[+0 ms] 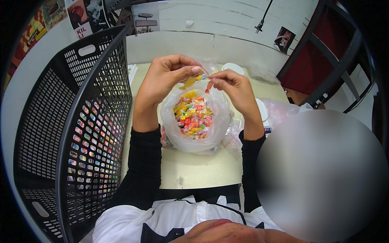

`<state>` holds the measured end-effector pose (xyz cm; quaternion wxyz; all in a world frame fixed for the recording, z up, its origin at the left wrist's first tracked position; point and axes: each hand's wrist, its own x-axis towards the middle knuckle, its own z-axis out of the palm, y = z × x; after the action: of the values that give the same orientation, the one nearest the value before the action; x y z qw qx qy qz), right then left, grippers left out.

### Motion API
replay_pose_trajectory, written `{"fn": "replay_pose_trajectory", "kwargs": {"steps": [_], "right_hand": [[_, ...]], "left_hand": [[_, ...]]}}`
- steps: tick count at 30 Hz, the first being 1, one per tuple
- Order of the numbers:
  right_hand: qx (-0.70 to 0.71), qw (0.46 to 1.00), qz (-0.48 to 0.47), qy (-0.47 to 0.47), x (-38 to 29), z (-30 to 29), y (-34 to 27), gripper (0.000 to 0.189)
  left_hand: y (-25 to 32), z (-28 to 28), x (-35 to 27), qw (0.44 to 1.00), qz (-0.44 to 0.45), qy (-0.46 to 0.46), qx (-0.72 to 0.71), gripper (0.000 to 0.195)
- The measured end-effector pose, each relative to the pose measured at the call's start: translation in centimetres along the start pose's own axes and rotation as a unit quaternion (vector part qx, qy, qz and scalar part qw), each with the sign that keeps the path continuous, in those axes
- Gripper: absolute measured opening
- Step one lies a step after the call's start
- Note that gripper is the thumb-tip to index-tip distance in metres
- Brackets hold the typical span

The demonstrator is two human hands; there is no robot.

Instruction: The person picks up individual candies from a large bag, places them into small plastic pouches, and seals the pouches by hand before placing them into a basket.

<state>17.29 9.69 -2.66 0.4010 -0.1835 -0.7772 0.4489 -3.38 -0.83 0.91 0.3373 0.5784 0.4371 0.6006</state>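
Observation:
My left hand (170,76) is raised over the far rim of a white plastic bag (220,121), its thumb and fingers closed on yellow wrapped candies (190,82). Close beside it, my right hand (234,86) pinches at a red wrapped candy (208,90) that hangs below its fingertips. Clear film shows between the two hands; whether it is wrapper or a small bag I cannot tell. The bag's mouth is rolled wide. Inside lies a heap of wrapped candies (194,117) in yellow, red, orange and green.
A tall black plastic basket (91,127) stands at the left, with colourful things visible through its holes. Clear zip bags (232,139) lie right of the white bag on the pale table (200,170). Farther right are a scale (262,111) and a pinkish plastic bag (279,111). A plug (259,27) hangs at the back.

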Motion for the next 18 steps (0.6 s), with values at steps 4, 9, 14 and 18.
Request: {"fn": "replay_pose_trajectory", "kwargs": {"steps": [4,9,14,18], "right_hand": [[0.087,0.988,-0.052,0.119,-0.7,-0.4,-3.2,0.016],[0.107,0.972,-0.158,0.136,-1.2,-0.8,-4.1,0.013],[0.098,0.968,-0.204,0.11,-1.1,-0.8,-4.2,0.012],[0.098,0.971,-0.184,0.115,-1.4,-0.7,-4.4,0.012]], "left_hand": [[0.1,0.2,-0.1,1.0,0.001,-0.005,0.001,0.018],[0.5,0.8,-0.2,1.0,-0.025,-0.017,0.008,0.017],[0.5,1.4,-0.2,0.998,-0.037,-0.042,-0.008,0.015],[0.6,2.7,-0.3,0.996,-0.02,-0.047,-0.075,0.022]]}}
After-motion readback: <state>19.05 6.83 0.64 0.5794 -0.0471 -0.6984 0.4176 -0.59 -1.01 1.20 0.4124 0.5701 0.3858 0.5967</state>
